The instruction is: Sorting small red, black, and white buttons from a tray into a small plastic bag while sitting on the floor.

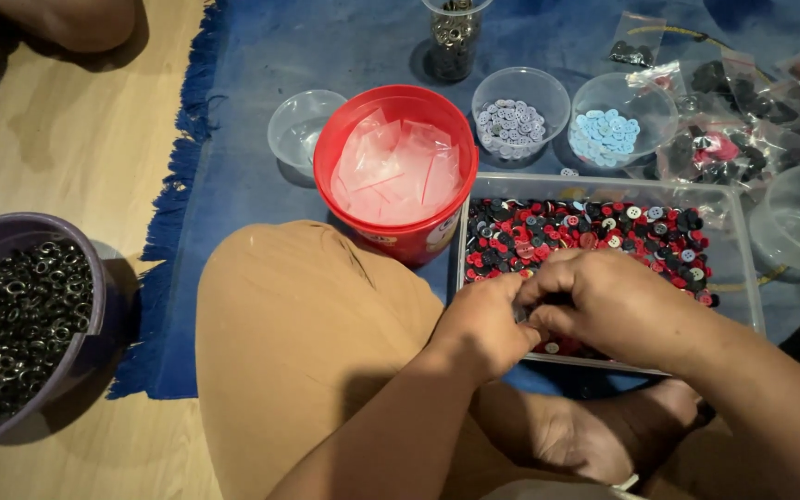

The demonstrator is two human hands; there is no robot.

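Observation:
My left hand (485,319) and my right hand (611,301) meet over the near edge of a clear rectangular tray (741,243) full of red, black and white buttons (594,231). The fingertips of both hands pinch together at one spot; whatever lies between them is too small and hidden to make out. My knee in tan cloth (298,333) lies left of the tray, and my bare foot (604,435) rests below the hands.
A red bucket (398,167) holds small clear plastic bags. Behind the tray stand clear bowls of grey buttons (511,125) and light blue buttons (608,131), an empty bowl (300,125) and a jar (454,37). Bagged buttons (743,120) lie right. A purple tub of metal rings (16,319) sits left.

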